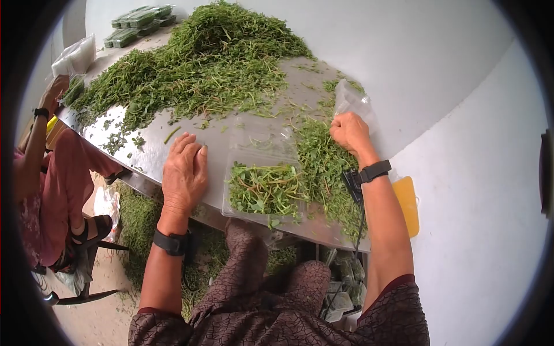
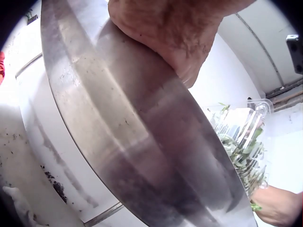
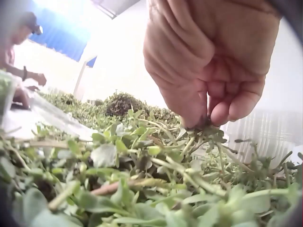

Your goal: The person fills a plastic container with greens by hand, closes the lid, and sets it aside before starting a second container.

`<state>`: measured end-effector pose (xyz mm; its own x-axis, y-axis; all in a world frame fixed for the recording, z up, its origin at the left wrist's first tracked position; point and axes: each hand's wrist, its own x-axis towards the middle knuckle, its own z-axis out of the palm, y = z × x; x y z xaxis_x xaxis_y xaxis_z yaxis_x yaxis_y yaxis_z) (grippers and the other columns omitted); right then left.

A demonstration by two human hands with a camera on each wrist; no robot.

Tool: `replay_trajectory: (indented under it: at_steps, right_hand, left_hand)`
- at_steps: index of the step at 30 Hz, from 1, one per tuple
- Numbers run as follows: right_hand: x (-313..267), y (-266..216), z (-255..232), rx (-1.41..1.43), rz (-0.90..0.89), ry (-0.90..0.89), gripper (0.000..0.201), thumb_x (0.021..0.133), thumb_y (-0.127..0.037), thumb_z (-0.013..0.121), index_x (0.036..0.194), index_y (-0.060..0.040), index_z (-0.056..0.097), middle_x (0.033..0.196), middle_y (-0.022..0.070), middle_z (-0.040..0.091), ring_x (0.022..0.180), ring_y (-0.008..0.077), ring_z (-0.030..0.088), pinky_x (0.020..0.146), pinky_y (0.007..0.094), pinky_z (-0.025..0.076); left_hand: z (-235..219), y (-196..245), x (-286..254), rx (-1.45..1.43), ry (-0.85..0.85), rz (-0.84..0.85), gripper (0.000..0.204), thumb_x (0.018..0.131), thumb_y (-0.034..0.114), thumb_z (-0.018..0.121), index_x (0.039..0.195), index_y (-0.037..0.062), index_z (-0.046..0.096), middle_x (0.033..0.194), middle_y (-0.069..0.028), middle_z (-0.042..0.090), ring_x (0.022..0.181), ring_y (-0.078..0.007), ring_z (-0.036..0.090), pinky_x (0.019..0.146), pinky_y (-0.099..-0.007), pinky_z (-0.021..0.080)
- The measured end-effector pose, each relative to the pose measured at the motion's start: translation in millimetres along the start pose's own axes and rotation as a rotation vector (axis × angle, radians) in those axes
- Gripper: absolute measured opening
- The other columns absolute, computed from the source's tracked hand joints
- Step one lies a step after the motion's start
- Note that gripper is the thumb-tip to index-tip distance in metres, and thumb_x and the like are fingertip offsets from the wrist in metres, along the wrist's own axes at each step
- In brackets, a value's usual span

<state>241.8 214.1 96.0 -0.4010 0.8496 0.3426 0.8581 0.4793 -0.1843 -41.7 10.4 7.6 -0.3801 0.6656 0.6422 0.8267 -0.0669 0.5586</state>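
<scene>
2 hands differ: left hand [image 1: 183, 173] lies flat on the steel bench [image 1: 242, 124], while only the wrist view shows right hand [image 3: 213, 66] pinching green leafy sprigs [image 3: 199, 130].

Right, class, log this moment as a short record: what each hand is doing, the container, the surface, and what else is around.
left hand: rests flat, fingers straight, on the steel table
right hand: pinches sprigs from the loose green herbs
container: clear plastic clamshell box, partly filled with herbs, lid open
heap: big herb pile farther back
background: packed boxes at the far end; a second person seated alongside
</scene>
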Motion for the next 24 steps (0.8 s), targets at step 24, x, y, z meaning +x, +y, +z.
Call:
replay_trajectory:
  at_steps: [24]
  right_hand:
    - [-65.2, -52.2, -114.8, 1.088, 0.044, 0.144, 0.014, 0.085, -0.009, 0.061, 0.089, 0.0039, 0.065, 0.068, 0.0038, 0.062, 0.058, 0.0081, 0.058, 0.048, 0.0192, 0.042]
  left_hand:
    - [5.7, -5.3, 0.2, -0.033, 0.044, 0.027, 0.018, 0.087, 0.014, 0.060, 0.085, -0.0030, 0.065, 0.100, -0.0183, 0.065, 0.107, -0.0361, 0.058, 0.092, -0.0418, 0.046]
